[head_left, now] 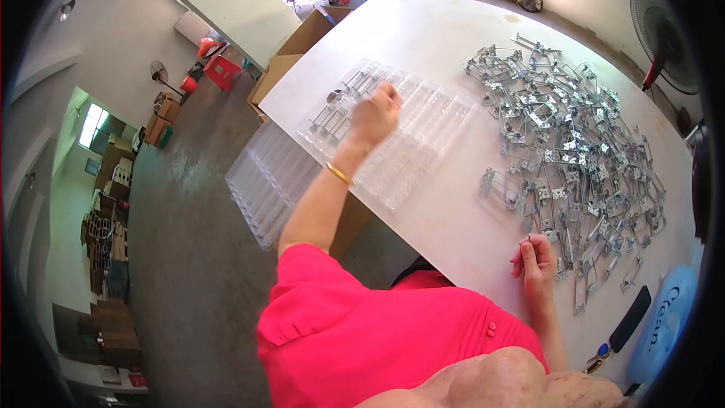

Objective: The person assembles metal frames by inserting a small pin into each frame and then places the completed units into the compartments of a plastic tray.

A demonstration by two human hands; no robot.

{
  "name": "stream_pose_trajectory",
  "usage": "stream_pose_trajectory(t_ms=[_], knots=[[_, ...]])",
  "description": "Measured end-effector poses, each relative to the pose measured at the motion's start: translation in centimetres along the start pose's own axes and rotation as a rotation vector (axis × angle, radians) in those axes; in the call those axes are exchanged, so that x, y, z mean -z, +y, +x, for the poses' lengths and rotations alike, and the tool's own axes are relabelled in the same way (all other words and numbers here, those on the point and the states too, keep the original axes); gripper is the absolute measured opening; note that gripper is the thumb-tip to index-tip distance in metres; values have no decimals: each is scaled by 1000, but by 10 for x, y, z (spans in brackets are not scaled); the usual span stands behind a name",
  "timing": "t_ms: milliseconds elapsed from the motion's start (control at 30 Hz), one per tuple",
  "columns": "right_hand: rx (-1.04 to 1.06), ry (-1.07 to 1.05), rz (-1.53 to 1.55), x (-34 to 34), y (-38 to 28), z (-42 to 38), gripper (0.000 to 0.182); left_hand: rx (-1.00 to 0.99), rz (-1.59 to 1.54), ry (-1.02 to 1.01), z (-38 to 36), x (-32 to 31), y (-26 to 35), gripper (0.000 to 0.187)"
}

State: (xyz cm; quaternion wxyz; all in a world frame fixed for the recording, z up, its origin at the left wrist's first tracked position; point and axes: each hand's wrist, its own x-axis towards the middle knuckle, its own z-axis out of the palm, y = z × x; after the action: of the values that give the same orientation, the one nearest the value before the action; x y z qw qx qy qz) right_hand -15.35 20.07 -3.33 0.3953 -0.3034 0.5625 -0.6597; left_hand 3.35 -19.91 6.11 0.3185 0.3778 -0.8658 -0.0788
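My left hand [375, 117], a gold bangle [340, 174] on its wrist, hovers over a clear plastic tray [445, 117] with rows of narrow slots. Its fingers are curled and a little blurred; what they hold, if anything, is hidden. Metal bracket-like parts with thin rods [330, 122] lie in the tray's far-left slots, around a small dark round object [334, 96]. By the near edge of a large heap of similar metal parts [581, 151], my right hand [536, 261] is closed, thumb against fingers. A tiny dark tip shows at the pinch, too small to name.
More clear trays [260, 181] are stacked left of the white table [423, 30], near a cardboard box [302, 38]. A dark phone-like object [630, 319], keys [598, 357] and a blue package [664, 325] lie at the right. A fan [664, 38] stands beyond the table's right edge.
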Motion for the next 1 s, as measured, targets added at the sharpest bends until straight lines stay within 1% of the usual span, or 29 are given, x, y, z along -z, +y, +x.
stream_pose_trajectory(t_ms=[33, 100, 133, 200, 300, 333, 400, 500, 533, 600, 700, 767, 833, 867, 900, 933, 967, 1000], knots=[[3, 3, 1, -1, -1, 0, 12, -44, -53, 1, -24, -3, 20, 12], [-11, 11, 2, -4, -5, -1, 11, -13, -168, -119, -73, -13, 55, 13], [-8, 15, 1, -5, -5, -1, 11, -79, -231, -119, -94, -25, 64, 12], [6, 13, -2, -4, -2, -1, 10, -25, -342, -238, -133, -45, 79, 15], [45, -13, -47, -2, 3, -1, 10, -2, -313, -358, -172, -60, 94, 13], [50, -8, -40, -1, 3, -1, 10, -10, -308, -360, -181, -64, 96, 13], [44, -20, -46, 1, 4, 0, 6, -171, -269, -285, -192, -64, 99, 11], [38, -12, -47, -1, 2, 0, 5, -234, -263, -260, -197, -63, 97, 8], [41, -7, -52, -1, 3, 0, 6, -234, -261, -263, -199, -64, 97, 8], [49, -14, -47, 1, 4, 0, 7, -275, -237, -193, -200, -67, 97, 8], [52, -25, -55, 0, 2, 2, 9, -291, -204, -168, -202, -67, 98, 8], [17, 11, -66, 1, 1, -1, 10, -278, -184, -199, -201, -67, 96, 7], [29, 12, -76, -2, -3, -1, 11, -263, -187, -259, -205, -70, 97, 7], [1, 48, -77, -2, -1, -1, 11, -271, -190, -212, -204, -70, 96, 7], [6, 23, -47, -1, 2, 0, 11, -280, -194, -160, -204, -71, 97, 6], [20, -5, -20, 0, 4, 0, 11, -291, -219, -183, -204, -70, 98, 6], [11, 21, -27, 0, 4, 0, 11, -308, -215, -162, -202, -69, 98, 6], [26, 4, -57, 0, 4, 0, 11, -323, -208, -137, -201, -69, 98, 6]])
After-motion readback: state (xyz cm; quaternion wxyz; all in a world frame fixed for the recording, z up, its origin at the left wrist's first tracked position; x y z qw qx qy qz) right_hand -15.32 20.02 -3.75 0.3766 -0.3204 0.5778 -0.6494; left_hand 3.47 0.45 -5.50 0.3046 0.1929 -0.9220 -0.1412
